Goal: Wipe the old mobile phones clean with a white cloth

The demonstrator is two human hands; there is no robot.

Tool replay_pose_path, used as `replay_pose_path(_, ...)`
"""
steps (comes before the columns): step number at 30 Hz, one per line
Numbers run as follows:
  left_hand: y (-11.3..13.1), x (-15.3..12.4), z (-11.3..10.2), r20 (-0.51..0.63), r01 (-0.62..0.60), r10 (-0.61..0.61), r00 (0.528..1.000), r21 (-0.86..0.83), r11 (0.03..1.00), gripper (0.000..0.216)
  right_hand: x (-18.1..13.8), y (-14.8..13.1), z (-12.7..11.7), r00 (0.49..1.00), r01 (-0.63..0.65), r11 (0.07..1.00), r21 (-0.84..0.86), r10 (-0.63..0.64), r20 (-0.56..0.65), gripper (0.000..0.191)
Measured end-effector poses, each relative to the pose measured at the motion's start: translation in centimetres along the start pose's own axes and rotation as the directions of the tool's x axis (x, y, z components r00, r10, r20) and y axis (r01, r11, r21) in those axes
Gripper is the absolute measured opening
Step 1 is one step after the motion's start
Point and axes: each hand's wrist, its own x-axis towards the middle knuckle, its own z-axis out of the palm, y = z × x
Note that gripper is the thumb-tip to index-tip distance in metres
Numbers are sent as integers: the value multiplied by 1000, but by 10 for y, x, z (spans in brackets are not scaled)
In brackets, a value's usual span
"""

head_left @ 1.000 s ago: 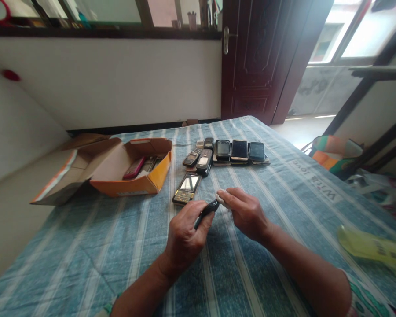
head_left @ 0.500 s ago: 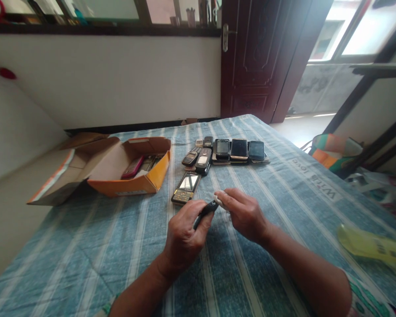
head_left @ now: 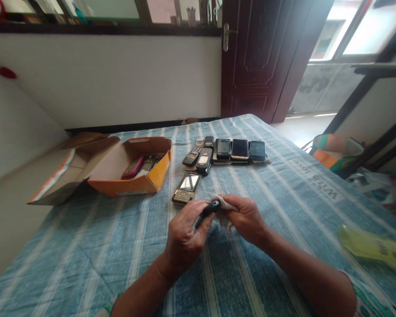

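My left hand (head_left: pixel 186 229) is closed around a black mobile phone (head_left: pixel 211 206), its narrow end turned toward the right. In my right hand (head_left: pixel 249 218) is a whitish cloth (head_left: pixel 225 210), pinched between thumb and fingers and pressed against the phone's end. Part of the phone is hidden by my left fingers. Just beyond my left hand lies a black and gold keypad phone (head_left: pixel 187 188) with a bright, reflecting screen. Behind it sit a silver-black phone (head_left: pixel 204 159) and a dark keypad phone (head_left: pixel 192 156), side by side.
An open orange cardboard box (head_left: pixel 128 187) holding several phones, one of them pink (head_left: pixel 133 167), stands at the left. Touchscreen phones (head_left: pixel 240 149) lie in a row at the back. A yellow plastic packet (head_left: pixel 371 246) lies right on the striped bedcloth (head_left: pixel 119 255).
My right hand has turned and shifted slightly, so more of the cloth shows, wrapped behind the phone's end. My left hand stays nearly still with the phone.
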Motion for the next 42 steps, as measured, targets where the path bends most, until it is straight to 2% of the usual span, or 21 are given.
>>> replay_pose_path(6,0,-1,1,-2,-2,2,1000,-7,1000,17,-3,-7,0,977,188,964,-190,-203,-59,27)
replay_pose_path(12,2,-1,3,4,16,-15,1000,-58,998,20,-6,-18,1,944,263,939,-222,-298,-143,22)
replay_pose_path(16,1,-1,5,15,47,-46,999,-70,996,19,-6,-18,1,931,262,944,-200,-302,-204,26)
replay_pose_path(20,-1,-3,4,10,63,-63,998,-41,997,17,-5,-11,2,948,197,974,-116,-219,-231,28)
replay_pose_path(25,-2,-3,-1,6,31,-31,999,1,1000,16,-3,1,5,974,147,986,-72,-157,-162,30)
replay_pose_path(30,1,-5,-12,22,4,-5,1000,44,999,15,-3,12,5,983,180,955,-236,-184,2,30)
replay_pose_path(33,2,-9,-19,14,9,-10,1000,90,996,14,-5,13,7,972,231,926,-299,-231,33,32)
replay_pose_path(37,2,-12,-24,8,8,-8,1000,88,996,16,-11,6,12,942,326,903,-279,-334,19,38)
replay_pose_path(40,2,-13,-25,19,21,-22,1000,70,997,15,-14,2,15,909,413,861,-297,-409,79,40)
replay_pose_path(42,2,-13,-26,18,32,-33,999,76,997,14,-14,4,15,902,430,845,-318,-415,115,40)
